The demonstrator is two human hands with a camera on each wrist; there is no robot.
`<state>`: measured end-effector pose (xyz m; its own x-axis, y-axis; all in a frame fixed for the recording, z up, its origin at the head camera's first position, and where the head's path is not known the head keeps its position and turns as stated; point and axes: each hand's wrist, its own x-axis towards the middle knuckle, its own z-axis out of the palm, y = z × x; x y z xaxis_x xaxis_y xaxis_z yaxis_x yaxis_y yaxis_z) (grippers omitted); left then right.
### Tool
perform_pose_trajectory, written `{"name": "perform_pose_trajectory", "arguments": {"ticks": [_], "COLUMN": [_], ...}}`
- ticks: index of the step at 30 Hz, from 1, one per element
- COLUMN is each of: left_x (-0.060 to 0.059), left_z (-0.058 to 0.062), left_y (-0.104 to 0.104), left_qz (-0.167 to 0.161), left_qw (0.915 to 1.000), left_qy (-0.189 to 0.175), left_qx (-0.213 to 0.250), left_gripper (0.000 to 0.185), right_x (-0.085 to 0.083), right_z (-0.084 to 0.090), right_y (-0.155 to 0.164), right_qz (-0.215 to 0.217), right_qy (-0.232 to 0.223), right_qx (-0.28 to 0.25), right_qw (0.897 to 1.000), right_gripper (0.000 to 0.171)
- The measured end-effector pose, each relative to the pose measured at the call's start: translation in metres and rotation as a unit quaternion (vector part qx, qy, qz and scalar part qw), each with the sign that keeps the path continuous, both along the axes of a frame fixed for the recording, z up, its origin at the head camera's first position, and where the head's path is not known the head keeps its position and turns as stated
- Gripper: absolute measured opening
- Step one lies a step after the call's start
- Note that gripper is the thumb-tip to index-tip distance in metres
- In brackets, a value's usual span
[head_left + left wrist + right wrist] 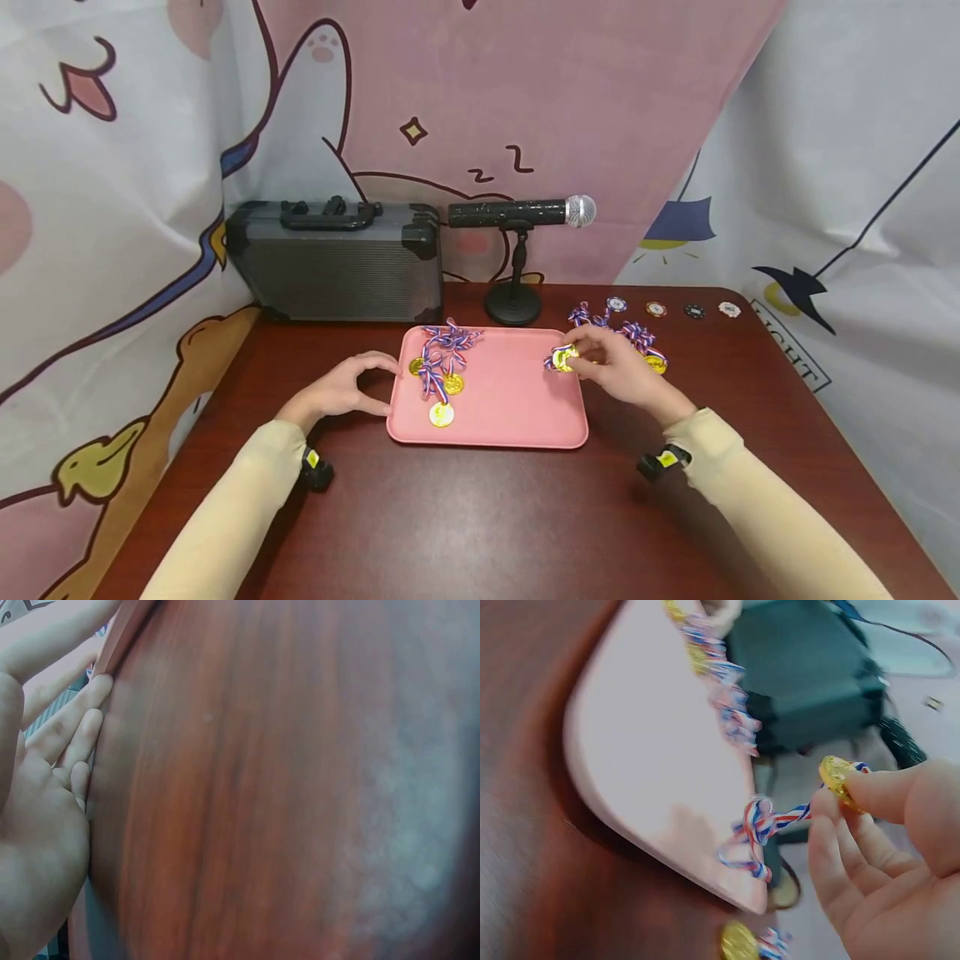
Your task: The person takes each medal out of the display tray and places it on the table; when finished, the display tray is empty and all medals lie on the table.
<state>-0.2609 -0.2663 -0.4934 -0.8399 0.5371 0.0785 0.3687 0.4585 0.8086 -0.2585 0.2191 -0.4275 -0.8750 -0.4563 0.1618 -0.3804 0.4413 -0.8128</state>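
My right hand [622,371] pinches a gold medal [564,358] between thumb and fingers over the right end of a pink tray [517,408]. In the right wrist view its red, white and blue ribbon [760,821] is knotted and dangles over the tray's edge. At the tray's left edge my left hand [341,390] has its thumb and fingers spread, fingertips right at the rim. Several gold medals [442,414] with bunched ribbons [450,337] lie in the left part of the tray. Another medal [656,364] with ribbon [637,335] is on the table, partly behind my right hand.
A dark hard case [345,275] stands at the back left. Beside it a microphone [517,213] rests on a short black stand [513,303]. Several poker chips [694,311] lie in a row at the back right. Printed cloth [570,108] hangs behind the brown table [450,517].
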Motion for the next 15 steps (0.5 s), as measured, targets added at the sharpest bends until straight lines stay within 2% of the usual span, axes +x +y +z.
{"name": "perform_pose_trajectory", "arguments": {"ticks": [3,8,15], "left_x": [0.0,0.001,0.001], "left_z": [0.0,0.0,0.001], "left_y": [0.0,0.001,0.001], "left_qz": [0.0,0.003,0.003], "left_qw": [1.0,0.9999,1.0], "left_qy": [-0.002,-0.012,-0.009], "left_qx": [-0.002,-0.001,-0.001], "left_gripper": [0.064,0.064,0.064], "right_x": [-0.001,0.001,0.003], "right_z": [0.011,0.022,0.016], "right_y": [0.017,0.041,0.063], "right_qz": [-0.034,-0.069,-0.086], "right_qy": [0.012,0.056,0.052], "right_qx": [-0.019,-0.019,-0.015], "right_qw": [0.999,0.996,0.995], "right_gripper": [0.03,0.034,0.033]}}
